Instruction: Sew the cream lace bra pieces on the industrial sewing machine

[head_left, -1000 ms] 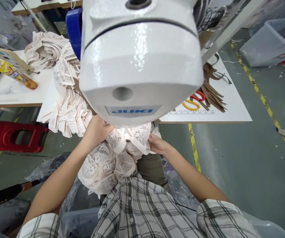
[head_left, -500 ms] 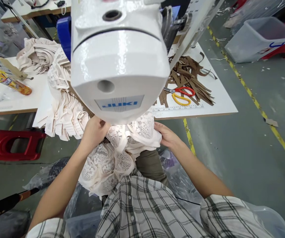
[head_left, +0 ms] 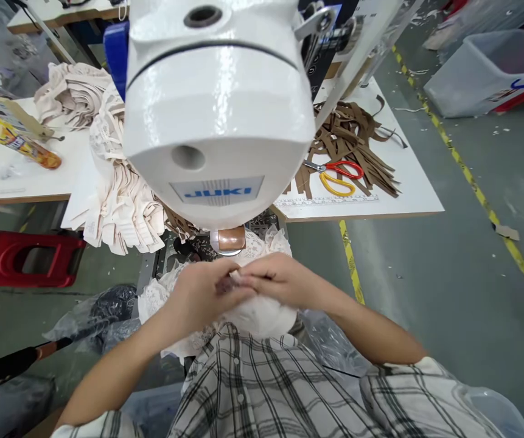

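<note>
My left hand [head_left: 202, 292] and my right hand [head_left: 284, 278] meet in front of the sewing machine [head_left: 218, 134], just below its head. Both are closed, fingertips pinching the edge of a white lace bra [head_left: 262, 313]. It hangs over my lap under the hands, and my fingers hide the gripped part. More lace pieces [head_left: 154, 298] lie at the left, below my left wrist. A copper-coloured part [head_left: 231, 239] shows under the machine head, with lace close beside it.
Stacked pale bra pieces [head_left: 127, 210] lie left of the machine. Brown strips [head_left: 357, 143], red-and-yellow-handled scissors [head_left: 338, 173] and a ruler [head_left: 330, 201] lie on the right table. A drink bottle [head_left: 19, 143] lies farther left. A red stool [head_left: 28, 258] stands at the left, a clear bin [head_left: 467, 79] at the right.
My hands have come together, drawing the bra back from under the machine head toward my body. Earlier they held it apart, one at each side. The copper-coloured part has come into view.
</note>
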Demonstrator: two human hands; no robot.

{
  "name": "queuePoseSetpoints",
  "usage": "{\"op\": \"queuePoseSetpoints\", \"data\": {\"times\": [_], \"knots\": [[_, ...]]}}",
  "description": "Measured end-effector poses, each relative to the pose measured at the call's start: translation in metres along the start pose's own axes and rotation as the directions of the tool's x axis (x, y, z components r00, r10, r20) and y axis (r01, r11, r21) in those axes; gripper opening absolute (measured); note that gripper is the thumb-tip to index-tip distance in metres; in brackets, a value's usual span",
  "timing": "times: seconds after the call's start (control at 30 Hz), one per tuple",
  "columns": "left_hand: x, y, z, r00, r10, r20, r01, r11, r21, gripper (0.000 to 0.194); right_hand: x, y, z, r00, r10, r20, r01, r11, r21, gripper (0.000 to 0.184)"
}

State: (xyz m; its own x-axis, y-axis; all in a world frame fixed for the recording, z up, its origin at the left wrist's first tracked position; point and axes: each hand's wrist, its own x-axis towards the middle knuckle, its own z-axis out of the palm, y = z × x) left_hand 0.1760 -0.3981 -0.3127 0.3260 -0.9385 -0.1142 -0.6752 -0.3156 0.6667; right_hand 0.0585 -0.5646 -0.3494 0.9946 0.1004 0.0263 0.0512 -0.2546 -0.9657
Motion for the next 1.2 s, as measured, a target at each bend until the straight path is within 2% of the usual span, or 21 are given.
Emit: {"op": "queuePoseSetpoints", "data": {"times": [0.07, 0.13, 0.2, 0.3, 0.43, 0.57, 0.73, 0.87, 0.97, 1.03, 1.07, 1.13, 1.2], "knots": [[0.009, -0.016, -0.007, 0.981, -0.19, -0.04, 0.183, 0.973, -0.142, 0.025, 0.01, 0.005, -0.007, 0.982, 0.07, -0.174, -0.091, 0.989, -0.119, 0.038], [0.018, -0.029, -0.011, 0.944, -0.27, -0.191, 0.227, 0.949, -0.218, 0.027, 0.019, 0.014, -0.015, 0.945, 0.124, -0.303, -0.181, 0.969, -0.169, 0.045], [0.027, -0.037, -0.011, 0.895, -0.323, -0.308, 0.254, 0.936, -0.243, 0.037, 0.028, 0.023, -0.022, 0.92, 0.151, -0.36, -0.216, 0.965, -0.147, 0.052], [0.039, -0.04, -0.009, 0.867, -0.336, -0.369, 0.259, 0.935, -0.242, 0.051, 0.037, 0.028, -0.027, 0.912, 0.191, -0.363, -0.229, 0.971, -0.062, 0.055], [0.049, -0.04, -0.011, 0.879, -0.253, -0.403, 0.179, 0.961, -0.213, 0.033, 0.042, 0.028, -0.031, 0.902, 0.211, -0.377, -0.237, 0.971, -0.022, 0.056], [0.055, -0.042, -0.012, 0.878, -0.222, -0.425, 0.155, 0.97, -0.187, 0.014, 0.043, 0.031, -0.033, 0.903, 0.216, -0.372, -0.235, 0.972, -0.004, 0.056], [0.055, -0.045, -0.011, 0.87, -0.222, -0.44, 0.163, 0.972, -0.17, 0.013, 0.045, 0.035, -0.033, 0.896, 0.226, -0.383, -0.238, 0.971, 0.015, 0.056], [0.044, -0.057, -0.007, 0.854, -0.267, -0.446, 0.198, 0.961, -0.194, 0.011, 0.039, 0.043, -0.032, 0.9, 0.215, -0.379, -0.232, 0.973, 0.001, 0.053], [0.027, -0.074, 0.012, 0.786, -0.327, -0.524, 0.194, 0.936, -0.292, 0.024, 0.027, 0.056, -0.028, 0.89, 0.234, -0.391, -0.229, 0.972, 0.059, 0.049], [0.011, -0.083, 0.035, 0.742, -0.335, -0.581, 0.138, 0.924, -0.358, 0.04, 0.019, 0.065, -0.022, 0.875, 0.265, -0.405, -0.218, 0.963, 0.159, 0.05], [0.003, -0.086, 0.048, 0.737, -0.323, -0.593, 0.101, 0.921, -0.376, 0.047, 0.015, 0.07, -0.018, 0.867, 0.28, -0.412, -0.21, 0.955, 0.208, 0.051], [-0.013, -0.089, 0.079, 0.775, -0.281, -0.566, 0.063, 0.926, -0.373, 0.06, 0.009, 0.077, -0.011, 0.854, 0.302, -0.423, -0.192, 0.94, 0.281, 0.054], [-0.025, -0.087, 0.109, 0.862, -0.203, -0.465, 0.086, 0.962, -0.259, 0.075, 0.003, 0.083, -0.005, 0.843, 0.318, -0.434, -0.187, 0.93, 0.317, 0.055]]}}
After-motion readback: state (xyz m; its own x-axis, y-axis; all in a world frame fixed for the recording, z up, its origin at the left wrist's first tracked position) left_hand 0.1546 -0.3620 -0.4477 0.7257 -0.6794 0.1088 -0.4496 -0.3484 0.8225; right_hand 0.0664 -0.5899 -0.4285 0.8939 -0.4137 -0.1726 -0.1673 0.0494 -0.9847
